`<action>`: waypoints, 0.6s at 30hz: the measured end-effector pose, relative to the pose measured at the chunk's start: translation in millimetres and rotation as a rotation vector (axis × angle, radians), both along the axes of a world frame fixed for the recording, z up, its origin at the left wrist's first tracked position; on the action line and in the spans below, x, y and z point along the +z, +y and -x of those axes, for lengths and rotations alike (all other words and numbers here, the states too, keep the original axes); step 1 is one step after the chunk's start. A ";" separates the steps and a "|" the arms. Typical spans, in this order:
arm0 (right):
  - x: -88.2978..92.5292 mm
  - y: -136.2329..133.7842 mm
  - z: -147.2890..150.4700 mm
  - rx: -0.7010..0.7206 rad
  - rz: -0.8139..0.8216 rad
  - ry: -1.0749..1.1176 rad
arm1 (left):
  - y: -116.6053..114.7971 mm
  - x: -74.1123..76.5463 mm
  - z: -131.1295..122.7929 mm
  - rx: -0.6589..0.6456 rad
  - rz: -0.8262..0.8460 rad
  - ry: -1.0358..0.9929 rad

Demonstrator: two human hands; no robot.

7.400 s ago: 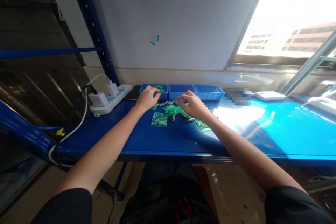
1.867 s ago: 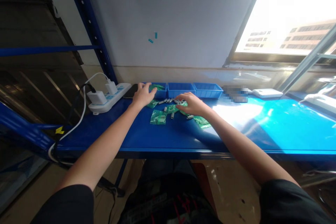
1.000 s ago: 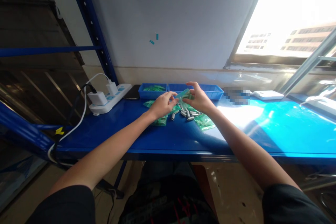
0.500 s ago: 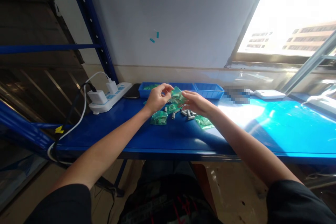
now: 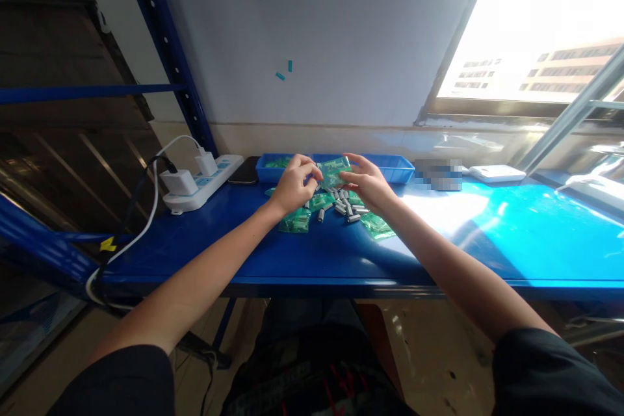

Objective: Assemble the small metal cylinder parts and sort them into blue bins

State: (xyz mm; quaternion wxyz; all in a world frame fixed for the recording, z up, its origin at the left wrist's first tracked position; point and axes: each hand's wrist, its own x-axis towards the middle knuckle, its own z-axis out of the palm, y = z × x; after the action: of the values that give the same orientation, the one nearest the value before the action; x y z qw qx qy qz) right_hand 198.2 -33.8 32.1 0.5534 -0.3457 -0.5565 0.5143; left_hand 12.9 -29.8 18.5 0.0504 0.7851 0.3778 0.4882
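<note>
Between my hands, above the blue table, is a small green plastic bag (image 5: pixel 333 170) with small pieces inside. My left hand (image 5: pixel 295 183) pinches its left edge, and my right hand (image 5: pixel 366 183) grips its right side with thumb and fingers. Below the bag lies a heap of small metal cylinders (image 5: pixel 347 205). A filled green bag (image 5: pixel 295 221) rests near my left wrist, and another green bag (image 5: pixel 377 226) lies flat by my right wrist.
Behind my hands stands a blue divided tray (image 5: pixel 397 168) with green bags in its left compartment. To the left are a black phone (image 5: pixel 244 170) and a white power strip (image 5: pixel 207 186) with plugs and cables. A white flat device (image 5: pixel 497 173) sits at the back right.
The green bag has been turned and spread flatter between my hands. My right hand has shifted slightly up and now grips its right side; more metal cylinders show beneath.
</note>
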 end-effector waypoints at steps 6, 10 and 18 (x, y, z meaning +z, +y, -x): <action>-12.0 10.5 -1.0 -0.104 -0.251 -0.206 | -1.1 -0.6 -3.9 0.024 0.282 -0.100; -15.7 8.2 1.5 -0.163 -0.418 -0.357 | 0.7 1.5 -4.7 -0.005 0.550 -0.275; -10.2 -1.0 2.9 -0.221 -0.447 -0.431 | 5.8 -2.8 -7.8 -0.145 0.649 -0.498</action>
State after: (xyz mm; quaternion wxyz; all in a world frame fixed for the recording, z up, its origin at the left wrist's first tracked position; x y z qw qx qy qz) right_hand 195.3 -34.8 21.9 0.5377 -0.3747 -0.7190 0.2313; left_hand 20.8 -23.9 15.7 0.4194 0.6111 0.4321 0.5138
